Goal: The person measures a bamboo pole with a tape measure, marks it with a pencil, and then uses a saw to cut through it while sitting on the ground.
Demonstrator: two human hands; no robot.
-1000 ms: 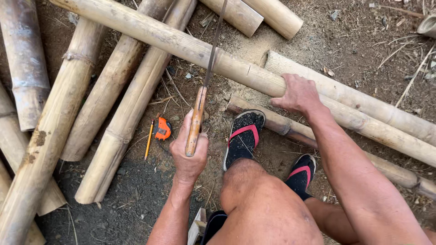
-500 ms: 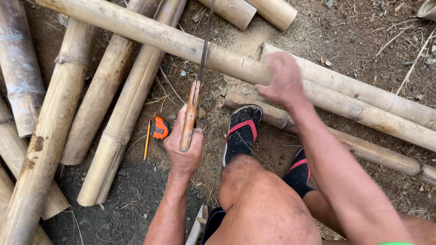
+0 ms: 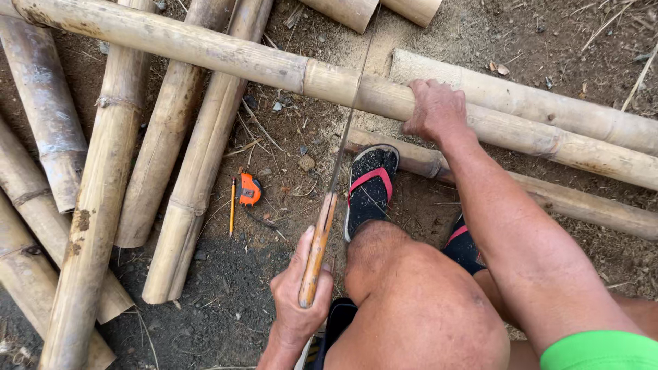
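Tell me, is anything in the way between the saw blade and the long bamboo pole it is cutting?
Nothing visible is. The saw, held in the left hand, has its thin blade lying right across the bamboo pole. The right hand grips the pole beside the blade, clear of it.

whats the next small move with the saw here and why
Probably push the saw forward through the bamboo pole: the left hand has the handle drawn back by the knee, the blade sits in the cut, and the right hand braces the pole beside it.

Bare dirt ground (image 3: 274,41), sawdust patch (image 3: 384,41), daylight.
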